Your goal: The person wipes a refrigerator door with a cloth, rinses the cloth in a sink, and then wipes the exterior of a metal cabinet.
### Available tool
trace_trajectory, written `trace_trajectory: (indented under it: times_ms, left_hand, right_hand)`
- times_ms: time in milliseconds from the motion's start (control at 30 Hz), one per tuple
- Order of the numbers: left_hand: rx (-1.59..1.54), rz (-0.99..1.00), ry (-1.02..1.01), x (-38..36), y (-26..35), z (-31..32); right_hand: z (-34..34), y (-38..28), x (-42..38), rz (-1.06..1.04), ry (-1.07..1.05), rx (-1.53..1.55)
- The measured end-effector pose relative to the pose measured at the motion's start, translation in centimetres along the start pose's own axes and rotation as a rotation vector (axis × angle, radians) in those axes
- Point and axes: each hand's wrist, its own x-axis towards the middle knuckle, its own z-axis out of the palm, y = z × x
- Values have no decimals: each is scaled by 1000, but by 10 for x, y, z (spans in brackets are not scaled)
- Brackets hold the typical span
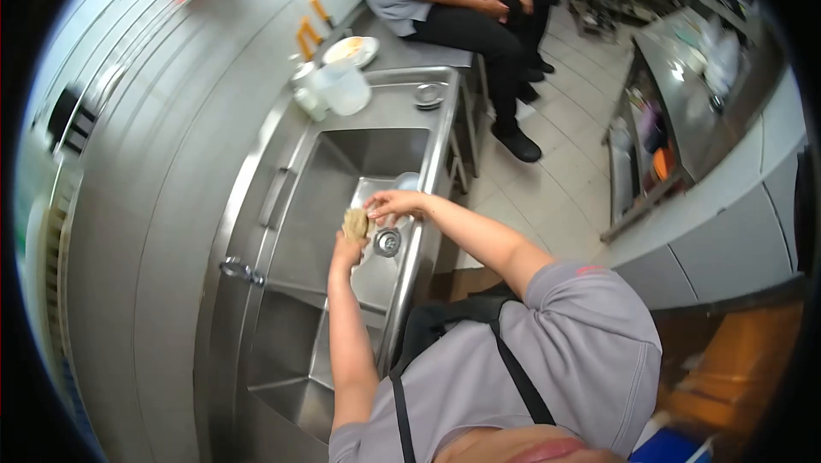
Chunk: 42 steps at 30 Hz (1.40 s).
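Observation:
A yellowish-beige sponge [356, 224], blurred at its edges, is held over the sink basin [316, 198] near the drain [387, 241]. My left hand [347, 251] grips it from below, with the fingers wrapped about its lower end. From the right, my right hand [395, 204] reaches in with bent fingers that close on the sponge's side. Part of a pale, translucent bowl [407, 182] shows in the basin just beyond my right hand.
A faucet [242, 271] juts out at the left. Behind the basin stand a white plastic jug [345, 89], bottles [310, 105] and a plate [351, 52]. A seated person [428, 1] and a standing person are beyond. A steel worktable [684, 95] is at the right.

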Motion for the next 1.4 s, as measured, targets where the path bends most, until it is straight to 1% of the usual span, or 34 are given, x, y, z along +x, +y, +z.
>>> trace_trajectory:
  times_ms: [33, 67, 133, 200, 233, 267, 333, 367, 400, 433, 467, 533, 567, 600, 667, 700, 800, 833, 867, 900, 933, 967, 1000, 1067, 1100, 1133, 1200, 1233, 1267, 1300, 1333, 1367, 1400]
  left_hand:
    - [-46, 41, -95, -2, 33, 13]
    - [-102, 84, -187, 1, 65, 30]
    - [-280, 205, -386, 10, 119, 78]
    - [-381, 160, -598, 11, 171, 128]
    - [-455, 142, -724, 17, 191, 154]
    - [-521, 170, -781, 20, 209, 180]
    - [-445, 248, -766, 42, 234, 239]
    - [-394, 223, -746, 50, 245, 267]
    - [-301, 232, -778, 70, 251, 299]
    - [-276, 316, -772, 67, 270, 323]
    - [-249, 404, -764, 63, 290, 348]
    - [-436, 599, -668, 76, 312, 409]
    - [-367, 706, -547, 82, 324, 436]
    - [-287, 872, -434, 73, 346, 447]
    - [-185, 937, -460, 64, 385, 469]
    - [-235, 945, -468, 66, 396, 487]
    - [-185, 946, -571, 77, 421, 534]
    - [-179, 950, -598, 80, 425, 547]
    - [-194, 892, -677, 85, 427, 559]
    - [-211, 835, -755, 90, 432, 571]
    - [-228, 776, -832, 95, 436, 584]
    - [-337, 734, -1029, 99, 439, 598]
    - [-330, 733, -1056, 103, 441, 606]
    - [-84, 764, -1313, 115, 453, 616]
    - [-112, 710, -1411, 118, 458, 622]
    - [-118, 730, -1428, 126, 462, 634]
    - [-3, 772, -1583, 148, 466, 662]
    - [-1, 781, -1600, 155, 473, 670]
    - [131, 709, -1587, 162, 479, 676]
    - [267, 637, -1568, 169, 483, 683]
    - [282, 640, -1587, 177, 486, 689]
    - [352, 622, -1574, 186, 490, 697]
    - [420, 605, -1559, 195, 493, 706]
  right_hand:
    - [-14, -9, -15, -40, 80, -15]
    - [-38, -9, -24, -124, 96, -2]
    - [-82, -25, -61, -242, 249, 84]
    - [-134, -39, -107, -296, 427, 26]
    - [-161, -43, -132, -258, 488, 8]
    - [-188, -49, -157, -219, 548, -11]
    - [-235, -59, -210, -153, 661, -115]
    - [-257, -63, -234, -172, 755, -229]
    - [-276, -63, -256, -185, 846, -338]
    - [-286, -71, -279, -218, 901, -430]
    - [-296, -81, -299, -221, 977, -667]
    - [-311, -100, -329, -127, 1114, -1033]
    - [-318, -103, -338, -129, 1209, -1067]
    - [-318, -113, -350, -60, 1282, -1079]
    - [-332, -122, -368, -111, 1425, -1263]
    - [-344, -123, -379, -93, 1449, -1259]
    - [-372, -126, -410, -44, 1567, -1332]
    - [-374, -132, -424, -8, 1619, -1028]
    - [-376, -134, -436, 20, 1651, -721]
    - [-387, -130, -449, -48, 1666, -683]
    - [-398, -126, -463, -34, 1691, -680]
    - [-406, -121, -476, -171, 1734, -543]
    - [-411, -116, -487, -313, 1769, -403]
    - [-399, -134, -508, -527, 1809, -8]
    - [-386, -146, -521, -545, 1861, -8]
    - [-375, -159, -535, -567, 1910, -18]
    - [-357, -182, -561, -623, 2208, -159]
    - [-348, -196, -571, -675, 2339, -231]
    - [-343, -205, -582, -795, 2394, -327]
    - [-343, -209, -596, -883, 2482, -518]
    - [-344, -206, -614, -1003, 2460, -589]
    - [-346, -200, -631, -1008, 2491, -767]
    - [-347, -189, -640, -1002, 2514, -775]
